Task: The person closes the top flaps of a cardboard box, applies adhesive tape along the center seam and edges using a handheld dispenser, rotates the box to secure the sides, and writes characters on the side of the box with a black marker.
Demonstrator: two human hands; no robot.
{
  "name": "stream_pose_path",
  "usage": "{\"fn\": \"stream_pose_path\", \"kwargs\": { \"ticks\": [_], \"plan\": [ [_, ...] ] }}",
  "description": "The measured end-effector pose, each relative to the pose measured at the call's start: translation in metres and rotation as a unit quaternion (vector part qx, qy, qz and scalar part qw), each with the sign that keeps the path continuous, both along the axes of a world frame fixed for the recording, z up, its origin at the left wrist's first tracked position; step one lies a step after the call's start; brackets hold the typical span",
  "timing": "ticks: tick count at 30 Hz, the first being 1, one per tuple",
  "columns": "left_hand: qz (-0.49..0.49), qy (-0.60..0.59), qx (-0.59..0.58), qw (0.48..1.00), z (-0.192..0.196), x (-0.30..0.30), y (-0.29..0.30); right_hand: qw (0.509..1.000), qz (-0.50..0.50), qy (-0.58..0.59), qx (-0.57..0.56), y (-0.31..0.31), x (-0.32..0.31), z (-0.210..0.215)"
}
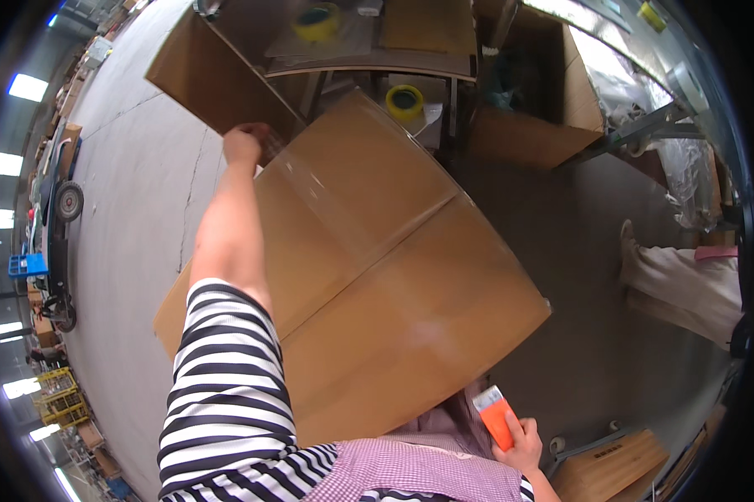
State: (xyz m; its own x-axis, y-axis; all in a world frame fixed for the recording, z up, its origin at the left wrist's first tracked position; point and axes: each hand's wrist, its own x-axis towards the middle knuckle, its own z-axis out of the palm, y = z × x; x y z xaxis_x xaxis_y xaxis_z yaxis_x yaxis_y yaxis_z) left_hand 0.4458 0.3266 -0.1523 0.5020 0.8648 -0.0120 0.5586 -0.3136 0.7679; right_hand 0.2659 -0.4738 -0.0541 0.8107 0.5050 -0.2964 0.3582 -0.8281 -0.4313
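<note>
Carton (pixel 377 351) before you, clear tape (pixel 316 192) running from far-left edge toward its seam (pixel 427 221), beyond that unclear; your left hand (pixel 245 144) curls at that edge, grip can't tell, right hand (pixel 521 443) clutching an orange tool (pixel 495 422).

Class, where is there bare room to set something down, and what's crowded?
Bare: the carton's near half, between its seam and the checked apron; the grey floor between the left arm and the wheeled vehicle. Crowded: the far bench, with tape rolls and cardboard.

Closed brown carton (pixel 410 289), clear tape (pixel 314 187), orange tool (pixel 497 422)
</note>
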Motion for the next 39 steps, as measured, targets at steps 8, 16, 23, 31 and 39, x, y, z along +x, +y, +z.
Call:
{"fn": "stream_pose_path", "kwargs": {
  "ticks": [8, 16, 23, 31, 39],
  "plan": [
    [-0.038, 0.108, 0.050, 0.992, -0.092, 0.033, 0.032, 0.998, -0.026, 0.047, -0.013, 0.016, -0.004, -0.043],
    [-0.034, -0.049, 0.025, 0.998, -0.029, 0.032, -0.050, 0.977, -0.124, 0.174, -0.026, 0.037, 0.028, -0.036],
    [-0.240, 0.003, -0.277, 0.930, 0.015, -0.088, -0.309, 0.985, -0.090, 0.029, 0.141, 0.020, 0.028, 0.005],
    [-0.124, -0.136, -0.681, 0.709, 0.116, -0.203, -0.447, 0.931, 0.063, -0.070, 0.353, 0.128, 0.038, 0.024],
    [0.020, -0.216, -0.706, 0.674, 0.133, -0.313, -0.347, 0.895, 0.189, -0.126, 0.384, 0.247, -0.028, 0.009]
  ]
}}
